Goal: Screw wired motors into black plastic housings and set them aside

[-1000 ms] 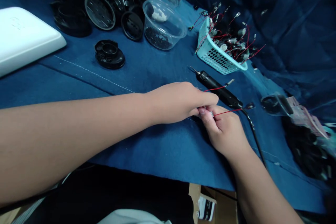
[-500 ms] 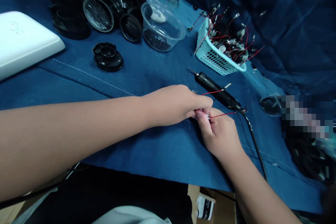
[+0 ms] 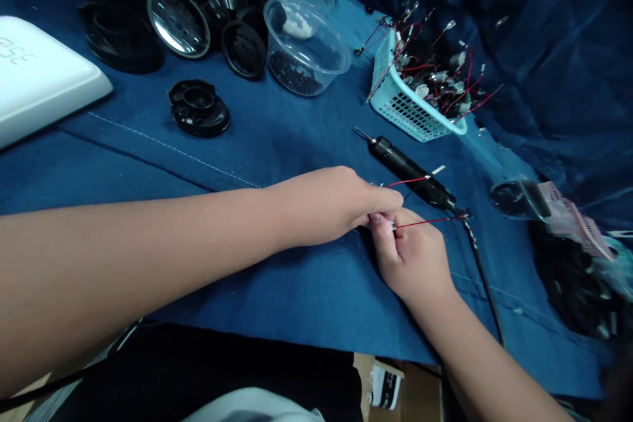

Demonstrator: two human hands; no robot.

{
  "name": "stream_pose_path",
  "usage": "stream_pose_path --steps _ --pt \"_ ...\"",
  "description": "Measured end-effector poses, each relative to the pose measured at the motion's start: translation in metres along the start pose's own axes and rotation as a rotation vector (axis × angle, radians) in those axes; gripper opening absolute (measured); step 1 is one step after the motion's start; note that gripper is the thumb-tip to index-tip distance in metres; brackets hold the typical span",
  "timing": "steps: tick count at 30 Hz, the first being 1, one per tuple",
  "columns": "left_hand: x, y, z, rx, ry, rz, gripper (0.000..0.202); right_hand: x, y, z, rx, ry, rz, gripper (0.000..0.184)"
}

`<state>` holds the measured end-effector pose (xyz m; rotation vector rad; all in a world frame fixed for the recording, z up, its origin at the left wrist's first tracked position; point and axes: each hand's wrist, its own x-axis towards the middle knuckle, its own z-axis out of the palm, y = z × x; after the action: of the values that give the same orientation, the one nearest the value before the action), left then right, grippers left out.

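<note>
My left hand and my right hand meet over the blue cloth, fingers closed together on one small wired part. Most of that part is hidden by the fingers. A red wire with a metal end runs rightward from between them across my right hand. A second red wire, ending in a pale tip, sticks out beyond my left hand. Fine metal pins show just past the left knuckles. Behind the hands lies a black electric screwdriver with a thin bit and a cord.
A light-blue basket holds several wired parts. A clear tub contains small dark pieces. Black round housings stand at the back left, with one round black part nearer. A white device sits left; a pink basket lies right.
The view has shifted slightly, and both hands sit a little lower in it. Their grip on the wired part looks the same; its red wires have moved slightly.
</note>
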<state>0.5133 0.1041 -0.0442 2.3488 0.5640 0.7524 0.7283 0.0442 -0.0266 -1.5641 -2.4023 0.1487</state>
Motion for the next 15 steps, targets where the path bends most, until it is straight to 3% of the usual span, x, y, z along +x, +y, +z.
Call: stream_pose_path --steps 10,12,15 --pt "0.001 -0.002 0.001 0.041 -0.021 0.003 0.014 0.003 0.000 0.002 -0.027 -0.023 0.089 0.042" --pt "-0.001 0.000 0.001 0.040 -0.021 0.015 0.020 0.004 0.002 0.001 0.072 -0.026 0.113 0.044" --pt "-0.004 0.009 -0.001 0.030 0.065 0.010 0.043 0.004 0.003 -0.001 0.406 0.045 0.247 0.052"
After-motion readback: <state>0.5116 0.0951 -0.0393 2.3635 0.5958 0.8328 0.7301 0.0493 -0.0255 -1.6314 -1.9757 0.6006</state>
